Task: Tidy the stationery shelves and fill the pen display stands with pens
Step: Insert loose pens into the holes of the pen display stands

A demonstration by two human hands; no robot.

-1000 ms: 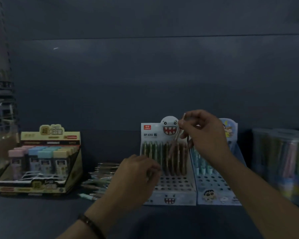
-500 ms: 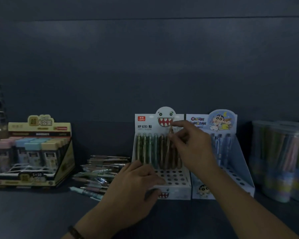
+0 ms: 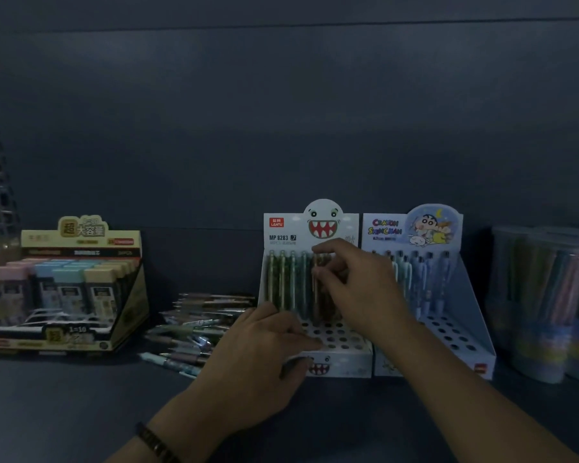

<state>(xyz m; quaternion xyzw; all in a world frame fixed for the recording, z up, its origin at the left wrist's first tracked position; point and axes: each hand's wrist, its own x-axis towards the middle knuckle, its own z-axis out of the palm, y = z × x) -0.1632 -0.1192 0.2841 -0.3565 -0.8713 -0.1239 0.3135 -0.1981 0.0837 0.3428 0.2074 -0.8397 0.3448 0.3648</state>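
Right hand [image 3: 355,289] pinches an upright pen [image 3: 316,295]; left hand [image 3: 264,359] grips the stand [image 3: 348,366].

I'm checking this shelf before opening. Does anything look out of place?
Yes: a heap of loose pens lies flat on the shelf left of the monster-face display stand, criss-crossed rather than standing in holes. That stand's front rows of holes are empty.

dim, dark blue-grey back panel [image 3: 281,128] above a dark shelf [image 3: 64,412]
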